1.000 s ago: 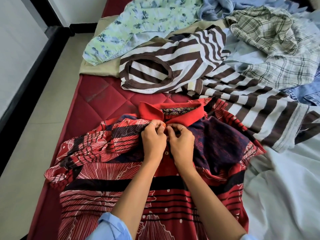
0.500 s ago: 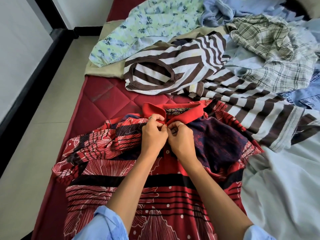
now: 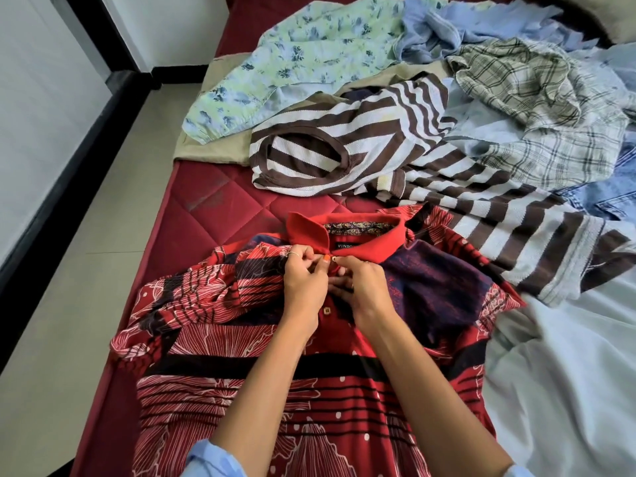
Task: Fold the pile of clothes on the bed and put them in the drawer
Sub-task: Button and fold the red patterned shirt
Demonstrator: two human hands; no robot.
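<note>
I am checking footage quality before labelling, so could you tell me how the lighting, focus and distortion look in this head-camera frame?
Head view: daylight is even, without glare; both hands cast only soft shadows on the red polo shirt; focus is sharp at the collar, where part of the label reads; wide-angle distortion bends the black bed frame and the edges.

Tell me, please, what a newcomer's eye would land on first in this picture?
Probably the red patterned polo shirt spread front-up on the red quilted mattress, with the left hand and right hand pinching its placket just below the collar. Behind it lies a brown-and-white striped top amid unfolded clothes.
</note>
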